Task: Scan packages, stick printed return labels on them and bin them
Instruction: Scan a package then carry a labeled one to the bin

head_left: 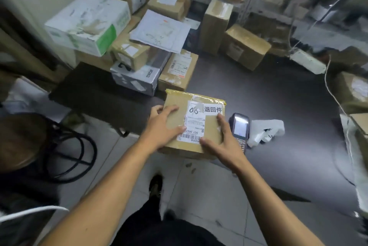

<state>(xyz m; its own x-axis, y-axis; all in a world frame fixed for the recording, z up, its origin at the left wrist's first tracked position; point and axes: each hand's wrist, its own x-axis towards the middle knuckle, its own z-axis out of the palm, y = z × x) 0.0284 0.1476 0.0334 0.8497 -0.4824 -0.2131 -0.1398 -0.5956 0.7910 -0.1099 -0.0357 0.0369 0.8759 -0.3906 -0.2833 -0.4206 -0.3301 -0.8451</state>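
The cardboard package (194,124) is lying at the dark table's (278,96) near edge, the left hand (164,127) pressing flat-fingered on its left side, the right hand (221,140) spreading over its right corner, beside the handheld scanner (240,128).

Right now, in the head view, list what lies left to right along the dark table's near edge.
left hand → cardboard package → right hand → handheld scanner → white plastic bag
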